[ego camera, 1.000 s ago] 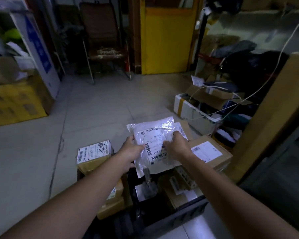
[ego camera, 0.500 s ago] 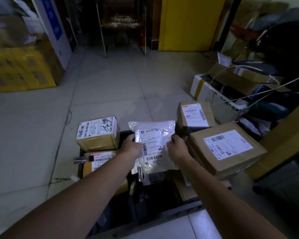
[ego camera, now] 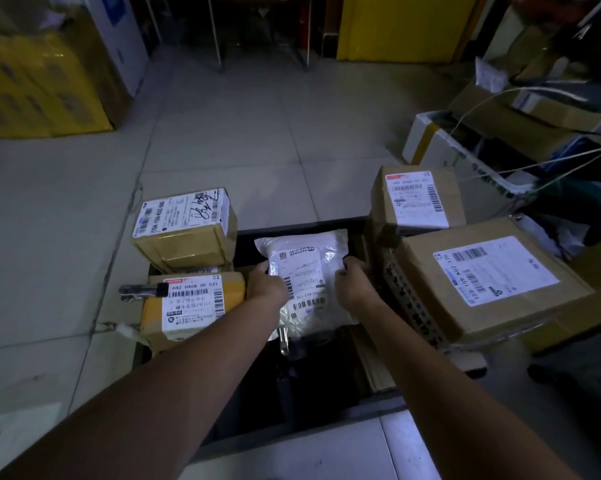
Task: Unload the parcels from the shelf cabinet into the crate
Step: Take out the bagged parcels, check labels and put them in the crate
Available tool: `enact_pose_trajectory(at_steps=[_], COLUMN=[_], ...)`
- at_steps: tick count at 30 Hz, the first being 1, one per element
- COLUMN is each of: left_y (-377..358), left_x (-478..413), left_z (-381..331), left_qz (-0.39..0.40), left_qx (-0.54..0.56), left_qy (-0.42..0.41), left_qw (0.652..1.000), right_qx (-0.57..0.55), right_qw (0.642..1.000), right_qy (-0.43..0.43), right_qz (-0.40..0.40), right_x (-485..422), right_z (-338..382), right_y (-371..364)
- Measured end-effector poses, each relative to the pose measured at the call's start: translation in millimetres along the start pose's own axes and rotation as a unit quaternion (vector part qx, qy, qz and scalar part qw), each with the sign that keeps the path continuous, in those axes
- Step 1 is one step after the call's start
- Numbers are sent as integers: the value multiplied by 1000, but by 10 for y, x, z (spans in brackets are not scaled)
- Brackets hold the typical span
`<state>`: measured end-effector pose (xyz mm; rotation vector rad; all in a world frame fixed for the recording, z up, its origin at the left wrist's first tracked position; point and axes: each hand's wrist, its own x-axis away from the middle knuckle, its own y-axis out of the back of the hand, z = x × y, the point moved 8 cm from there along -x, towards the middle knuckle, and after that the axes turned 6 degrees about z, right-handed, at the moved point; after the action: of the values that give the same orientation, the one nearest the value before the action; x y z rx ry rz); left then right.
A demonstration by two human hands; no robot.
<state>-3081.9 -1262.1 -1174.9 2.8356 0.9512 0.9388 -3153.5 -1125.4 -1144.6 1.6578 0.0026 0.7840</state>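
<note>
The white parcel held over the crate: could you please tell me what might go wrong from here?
The large box beside the right hand seems perched on the edge of the crate; a nudge might tip it. The white parcel is pinched only at its sides by the right and left hand, so it may slip.

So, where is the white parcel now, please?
Head view, centre: left hand and right hand hold the white parcel over the crate, between the yellow-taped box and large cardboard box.
</note>
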Motion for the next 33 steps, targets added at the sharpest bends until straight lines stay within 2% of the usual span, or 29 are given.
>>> enact_pose_trajectory(at_steps=[1, 2, 4, 6, 9, 13, 16, 23, 28, 30, 33], left_y=[-7, -11, -11, -10, 14, 22, 42, 34, -20, -60, -124], left_x=[-16, -42, -83, -123, -164, -201, -264, -320, -353, -314, -162], left_z=[42, 78, 129, 149, 194, 267, 267, 357, 402, 396, 315], left_qz=[-2, -6, -15, -28, -57, -88, -99, -83, -19, 11, 55], left_qx=[15, 29, 44, 59, 80, 97, 67, -68, -202, -258, -393], left_qy=[5, 6, 5, 2, 6, 13, -6, 7, 15, 11, -9], left_qw=[1000, 1000, 999, 998, 995, 991, 993, 994, 979, 966, 918], right_qx=[-8, -110, -359, -357, -278, -252, -213, -140, -162, -163, -177], right_qw=[1000, 994, 931, 929, 956, 961, 972, 988, 986, 985, 983], right_qy=[6, -19, -59, -72, -74, -93, -87, -59, -45, -48, -41], right_qz=[-1, 11, -36, -68, -54, -62, -56, 1, 15, 18, 24], right_x=[-73, -154, -300, -431, -585, -689, -739, -786, -758, -715, -600], right_z=[-23, -96, -240, -333, -320, -310, -273, -172, -135, -130, -91], right_y=[-37, -134, -181, -170, -199, -174, -209, -344, -307, -243, -87])
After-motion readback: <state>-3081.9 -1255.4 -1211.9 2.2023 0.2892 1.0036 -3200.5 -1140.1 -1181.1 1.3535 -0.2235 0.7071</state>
